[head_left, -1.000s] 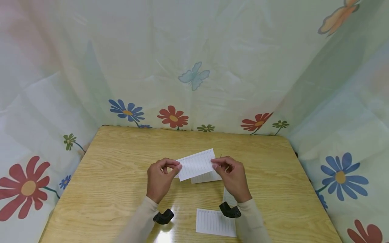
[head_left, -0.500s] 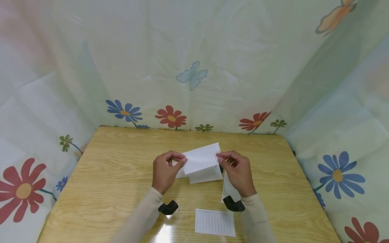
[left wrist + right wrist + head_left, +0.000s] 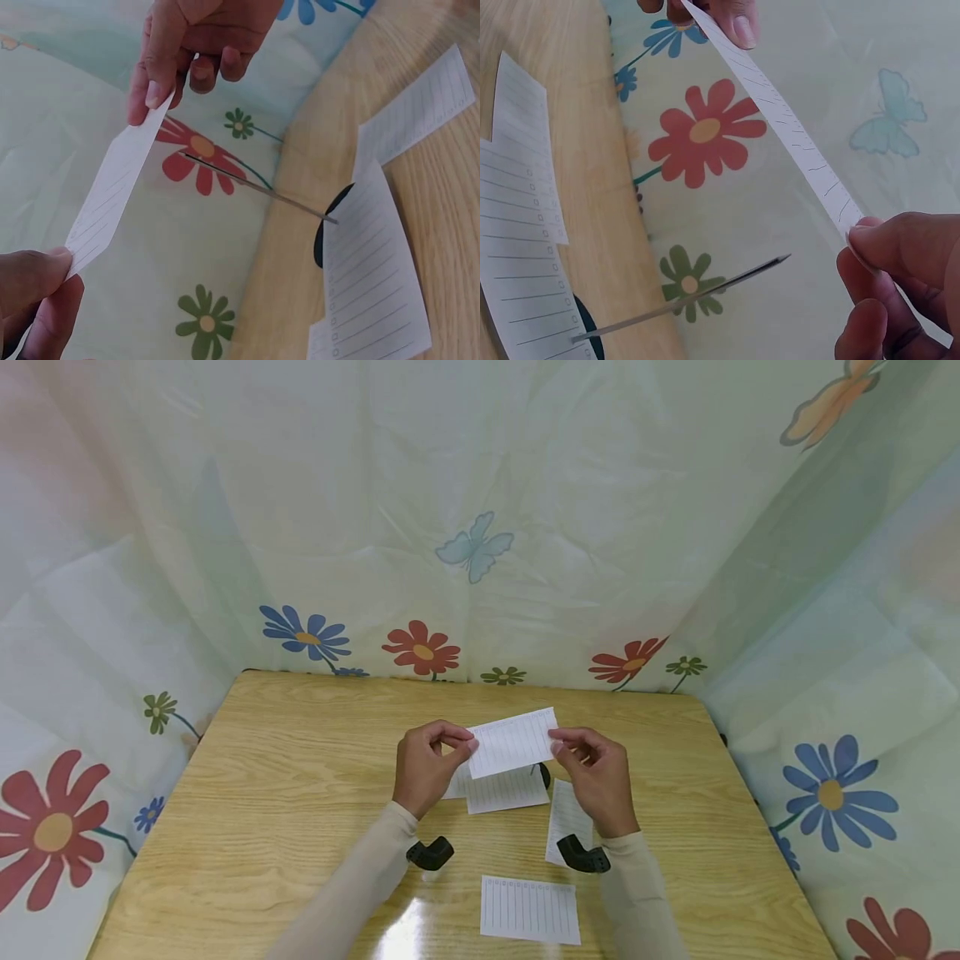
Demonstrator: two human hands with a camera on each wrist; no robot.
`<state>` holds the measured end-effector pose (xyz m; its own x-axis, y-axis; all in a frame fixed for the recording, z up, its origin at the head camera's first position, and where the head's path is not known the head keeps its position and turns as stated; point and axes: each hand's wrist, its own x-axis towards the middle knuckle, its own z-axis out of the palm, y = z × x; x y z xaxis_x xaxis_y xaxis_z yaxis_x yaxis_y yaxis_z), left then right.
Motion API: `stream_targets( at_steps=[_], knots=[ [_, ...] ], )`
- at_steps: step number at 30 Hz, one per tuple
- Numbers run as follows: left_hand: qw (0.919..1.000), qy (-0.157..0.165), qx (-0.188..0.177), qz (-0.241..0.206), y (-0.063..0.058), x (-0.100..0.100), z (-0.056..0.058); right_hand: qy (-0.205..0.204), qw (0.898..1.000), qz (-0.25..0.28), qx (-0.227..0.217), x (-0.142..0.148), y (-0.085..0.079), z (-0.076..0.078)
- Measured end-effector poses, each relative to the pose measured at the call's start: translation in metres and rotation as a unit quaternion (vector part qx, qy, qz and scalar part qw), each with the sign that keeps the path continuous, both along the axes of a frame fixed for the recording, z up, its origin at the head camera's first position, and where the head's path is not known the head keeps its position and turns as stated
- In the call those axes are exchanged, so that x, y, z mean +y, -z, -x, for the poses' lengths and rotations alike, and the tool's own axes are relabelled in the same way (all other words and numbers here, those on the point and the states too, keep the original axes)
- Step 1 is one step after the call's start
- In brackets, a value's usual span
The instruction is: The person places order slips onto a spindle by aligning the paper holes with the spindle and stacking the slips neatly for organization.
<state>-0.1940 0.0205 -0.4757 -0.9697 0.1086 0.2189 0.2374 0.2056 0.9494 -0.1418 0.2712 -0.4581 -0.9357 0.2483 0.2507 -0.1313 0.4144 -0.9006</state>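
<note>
1. Pinched between thumb and fingers at both short ends, the white ruled sheet (image 3: 513, 744) is in the grasp of the left hand (image 3: 424, 768) toward nine o'clock and the right hand (image 3: 604, 781) between three and four.
2. This sheet is thin, rectangular paper, tilted in the air, small marks lining its upper long edge.
3. Just below it, at six o'clock, lies a similar pierced sheet (image 3: 507, 792); a slim, metallic-looking spike (image 3: 289, 200) seems to rise through it near one edge. Its rounded black base (image 3: 545, 776) peeks out between four and five.
4. At eight o'clock an overlapping sheet (image 3: 454, 785) partly shows.
5. At five, a tall sheet (image 3: 564, 821) lies partly behind the right wrist; farther down at six, a front sheet (image 3: 530, 910) lies flat.
6. Underneath spreads the glossy, yellowish wood-grain table (image 3: 300, 752).
7. Toward twelve hangs a creased, pale curtain (image 3: 600, 468) printed with flat-petalled flowers and a blue butterfly (image 3: 475, 548).
</note>
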Motion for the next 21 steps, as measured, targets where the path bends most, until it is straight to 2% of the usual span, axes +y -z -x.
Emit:
stream_targets(
  at_steps=[13,21],
  knots=[
    [0.999,0.002,-0.036,0.025,0.012,0.01,0.005,0.026,0.999,0.021,-0.032,0.004,0.019,0.005],
    [0.9989,-0.001,-0.042,0.021,0.014,0.012,0.006,0.032,0.998,0.021,-0.039,0.002,0.019,0.004]
  ],
)
